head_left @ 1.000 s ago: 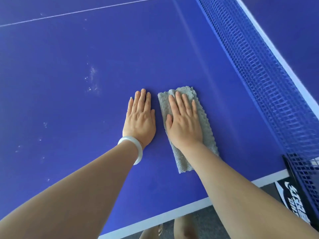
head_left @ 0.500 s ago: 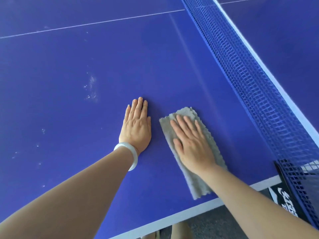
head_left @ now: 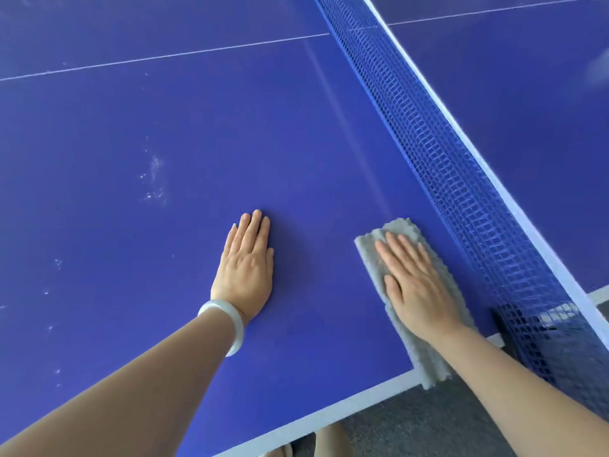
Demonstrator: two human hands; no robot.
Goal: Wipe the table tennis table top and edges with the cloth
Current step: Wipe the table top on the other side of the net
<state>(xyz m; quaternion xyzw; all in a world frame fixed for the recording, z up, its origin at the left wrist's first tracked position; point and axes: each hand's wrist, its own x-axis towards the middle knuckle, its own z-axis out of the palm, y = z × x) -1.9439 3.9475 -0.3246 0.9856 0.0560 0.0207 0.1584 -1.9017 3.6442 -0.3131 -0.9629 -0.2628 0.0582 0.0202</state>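
Head view, looking down on a blue counter [head_left: 164,110]. At 9 o'clock of the frame, pale dust specks [head_left: 155,179] dot the surface, and a few more are scattered toward 8 o'clock. The left hand [head_left: 245,268] lies flat on the bare counter at about 7 o'clock of centre. It is palm down, with fingers straight, close together and pointing to 12 o'clock, and it holds nothing. A white bangle [head_left: 227,324] circles its wrist.

Well apart, at 3 o'clock of that hand, the grey cloth [head_left: 428,361] lies as a long folded strip running from 11 to 5 o'clock. The right hand [head_left: 415,285] presses flat on top of it, fingers straight and slightly spread, pointing to 11 o'clock and not curled round the fabric. The cloth's far end shows past the fingertips. Its near end crosses the white edge line [head_left: 329,413] and reaches just over the rim, above the grey floor [head_left: 428,423].

Just beside the cloth at 3 o'clock stands the blue net [head_left: 461,166], running from 11 down to 5 o'clock. A dark clamp [head_left: 501,321] sits at the counter's edge there.
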